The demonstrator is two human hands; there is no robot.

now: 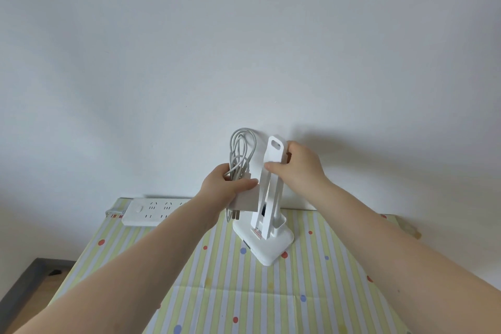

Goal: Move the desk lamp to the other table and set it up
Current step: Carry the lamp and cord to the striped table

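Note:
A white folding desk lamp (267,228) stands upright on the striped table (244,293), its square base near the far edge by the wall. My right hand (294,164) grips the folded lamp arm near its top, thumb in front and fingers behind. My left hand (226,187) is just left of the lamp and holds the coiled grey cable (240,148) together with its white plug adapter (245,202). The adapter's prongs point down, above the table.
A white power strip (147,211) lies at the table's far left, against the white wall. The tablecloth has yellow, blue and white stripes with coloured dots. Dark floor and a grey edge (24,287) show at the lower left beside the table.

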